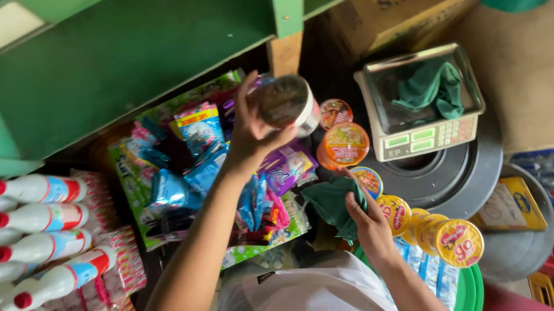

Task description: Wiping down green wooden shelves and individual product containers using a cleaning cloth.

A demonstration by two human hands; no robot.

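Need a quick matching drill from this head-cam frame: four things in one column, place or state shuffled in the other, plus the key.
1. round can
2. green cloth
3. digital scale
4. white bottles with red caps

A. lying in a row at far left
B. bunched in the right hand
C. gripped in the left hand
D. holds another green cloth in its pan

Pairs: 1-C, 2-B, 3-D, 4-A

Glossy plastic cup (286,105), soft matt green cloth (334,205), painted wooden shelf (130,53).
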